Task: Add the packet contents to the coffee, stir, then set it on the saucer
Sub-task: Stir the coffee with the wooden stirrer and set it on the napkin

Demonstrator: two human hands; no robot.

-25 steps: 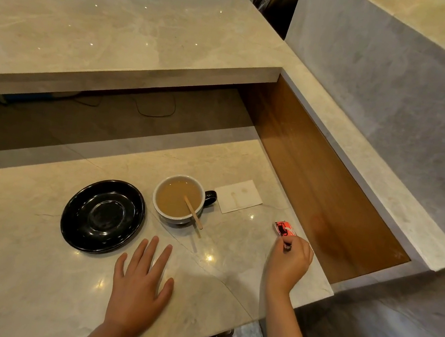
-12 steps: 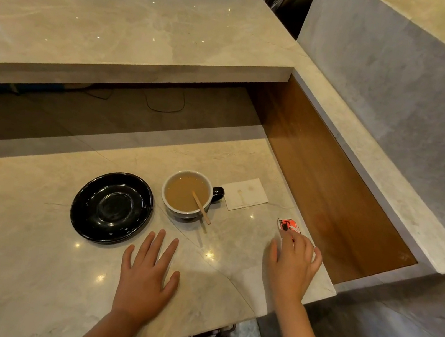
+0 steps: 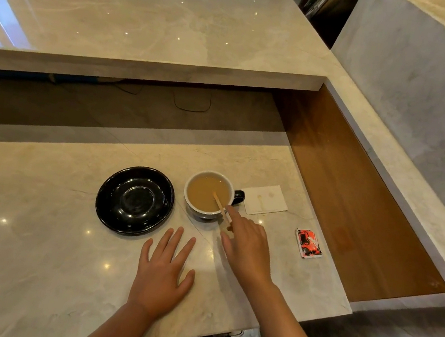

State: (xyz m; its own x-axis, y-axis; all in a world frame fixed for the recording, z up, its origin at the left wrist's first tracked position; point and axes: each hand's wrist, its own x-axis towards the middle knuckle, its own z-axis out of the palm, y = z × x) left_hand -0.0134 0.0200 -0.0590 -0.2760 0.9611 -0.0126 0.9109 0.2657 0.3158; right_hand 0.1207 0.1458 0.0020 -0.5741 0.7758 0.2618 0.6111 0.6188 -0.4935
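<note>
A white cup [image 3: 209, 192] with a black handle holds light brown coffee and stands on the marble counter. A wooden stirrer [image 3: 220, 204] leans in it, its upper end over the near rim. My right hand [image 3: 247, 245] reaches in from the right, fingers apart, index and thumb at the stirrer's outer end. A black saucer [image 3: 134, 200] sits bare just left of the cup. The red packet [image 3: 308, 243] lies flat on the counter to the right, apart from my hand. My left hand [image 3: 165, 271] rests flat, palm down, in front of the saucer and cup.
A white paper napkin [image 3: 266, 200] with faint stains lies right of the cup handle. A raised marble bar top [image 3: 150, 28] runs behind, a wooden side panel [image 3: 357, 195] and marble ledge close the right. The counter's edge [image 3: 308, 317] is near on the right.
My right hand has let go of the red packet, left it on the counter, and moved left to the stirrer at the cup. My left hand stays flat.
</note>
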